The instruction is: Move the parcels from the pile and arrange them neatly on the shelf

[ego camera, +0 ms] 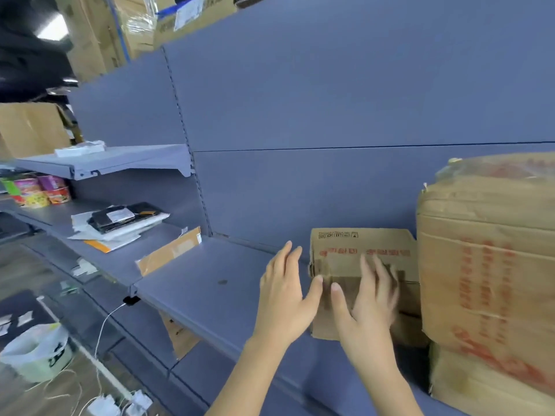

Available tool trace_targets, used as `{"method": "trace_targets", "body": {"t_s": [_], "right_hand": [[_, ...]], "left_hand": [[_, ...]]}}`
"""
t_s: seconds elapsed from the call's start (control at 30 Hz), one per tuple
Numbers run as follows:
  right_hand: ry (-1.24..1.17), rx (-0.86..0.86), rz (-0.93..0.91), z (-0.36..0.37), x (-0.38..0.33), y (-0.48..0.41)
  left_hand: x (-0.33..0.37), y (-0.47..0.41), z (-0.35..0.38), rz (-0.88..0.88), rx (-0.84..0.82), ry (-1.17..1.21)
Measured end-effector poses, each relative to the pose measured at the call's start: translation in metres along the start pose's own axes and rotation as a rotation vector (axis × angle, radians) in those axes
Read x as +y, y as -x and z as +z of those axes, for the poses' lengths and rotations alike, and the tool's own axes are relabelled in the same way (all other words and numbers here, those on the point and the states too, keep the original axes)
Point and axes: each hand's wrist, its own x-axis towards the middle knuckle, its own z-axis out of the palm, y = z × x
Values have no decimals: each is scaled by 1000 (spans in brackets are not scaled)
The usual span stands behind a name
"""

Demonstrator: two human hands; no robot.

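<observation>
A small brown cardboard box point(363, 250) with red print stands on the blue-grey shelf point(210, 283), pushed against a tall taped carton point(486, 265) on its right. My left hand point(285, 298) is spread at the small box's left side, fingers apart, thumb near its front edge. My right hand point(366, 301) lies flat on the front of the box, blurred, fingers spread. Neither hand grips anything.
A flat brown parcel point(169, 250) leans at the shelf's left end. Further left lie black and white mail bags point(120, 220) and colourful snack packs point(39, 190). A white parcel point(81, 148) sits on the upper shelf. Bags and cables point(102, 334) lie on the floor.
</observation>
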Motion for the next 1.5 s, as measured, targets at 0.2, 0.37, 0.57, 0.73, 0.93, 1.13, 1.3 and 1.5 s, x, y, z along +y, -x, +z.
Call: {"method": "trace_targets", "body": {"t_s": [0.2,0.37,0.57,0.73,0.93,1.13,1.3,1.5], "right_hand": [[339,111,120,27,9,-8],[566,168,11,38,13,-1],[590,251,-12,37,11,3],[549,279,-43,36,9,10],[463,282,-71,30,7,15],[396,246,-66,27,7,22],[36,254,87,46,0,32],[-412,168,287,83,-17,42]], "left_hand": [[-30,-31,8,81,-119,89],[-36,-38,25,152,-210,194],[-50,-45,26,149,-203,294],[-56,-73,9,170,-214,302],[-59,-105,2,125,-303,325],[-66,-109,13,-3,-420,524],[-79,-83,16,-55,-231,734],[-107,-68,4,-111,-118,823]]}}
